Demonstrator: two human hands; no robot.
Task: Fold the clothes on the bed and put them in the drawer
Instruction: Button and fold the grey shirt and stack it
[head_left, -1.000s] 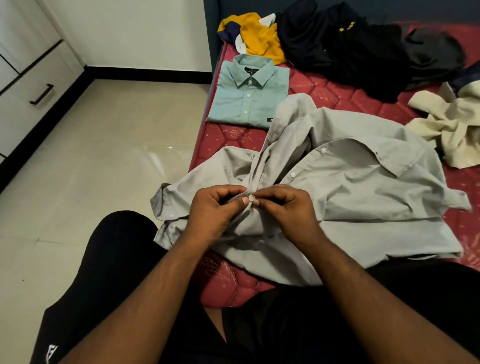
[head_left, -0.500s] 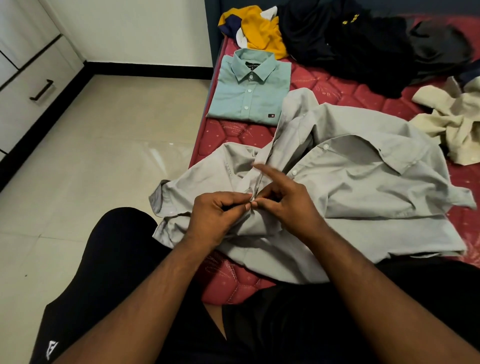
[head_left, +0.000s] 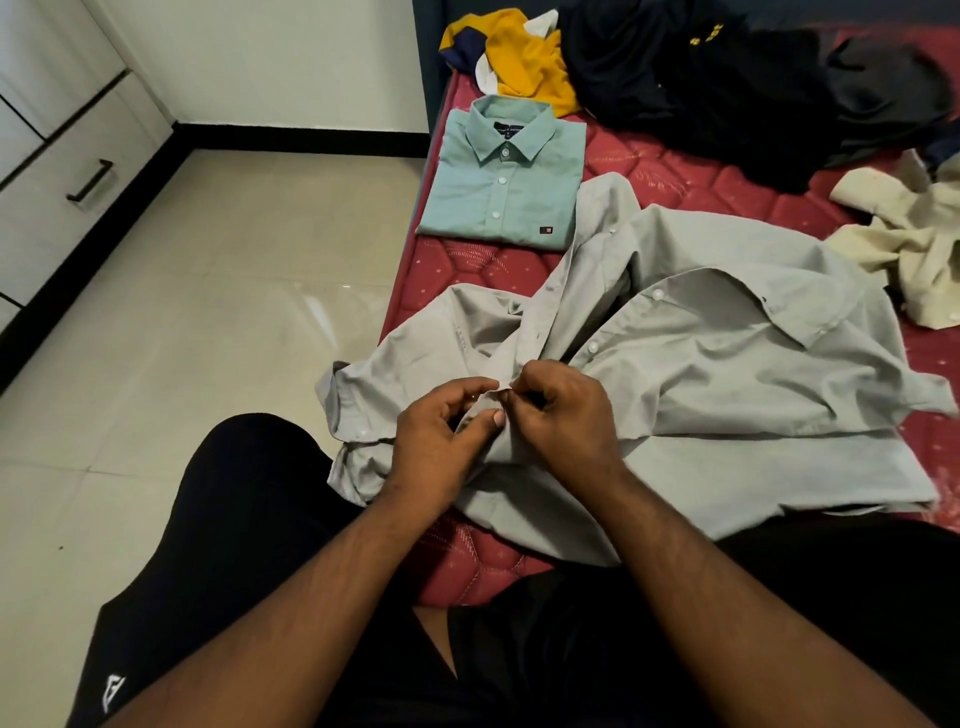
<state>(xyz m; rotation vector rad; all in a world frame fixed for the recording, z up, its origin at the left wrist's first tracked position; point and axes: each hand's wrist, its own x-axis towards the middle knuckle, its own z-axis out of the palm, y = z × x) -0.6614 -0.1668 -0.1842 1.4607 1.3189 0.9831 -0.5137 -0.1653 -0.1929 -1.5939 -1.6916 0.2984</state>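
A grey button-up shirt (head_left: 717, 374) lies spread and rumpled on the red mattress (head_left: 670, 171) in front of me. My left hand (head_left: 441, 436) and my right hand (head_left: 566, 415) meet at its front placket near the lower hem, each pinching an edge of the cloth with curled fingers. A folded green shirt (head_left: 504, 176) lies flat beyond them near the bed's left edge. The white drawer front (head_left: 78, 176) with a black handle is at the far left.
Unfolded clothes lie across the back of the bed: a yellow and navy garment (head_left: 524, 57), a heap of black clothes (head_left: 727, 73) and a cream garment (head_left: 914, 249) at the right. Beige tiled floor (head_left: 208, 312) separates bed and drawers. My black-clad knees fill the bottom.
My right forefinger, stretched out half a second ago, has curled back onto the placket. Both hands stay at the same spot on the grey shirt.
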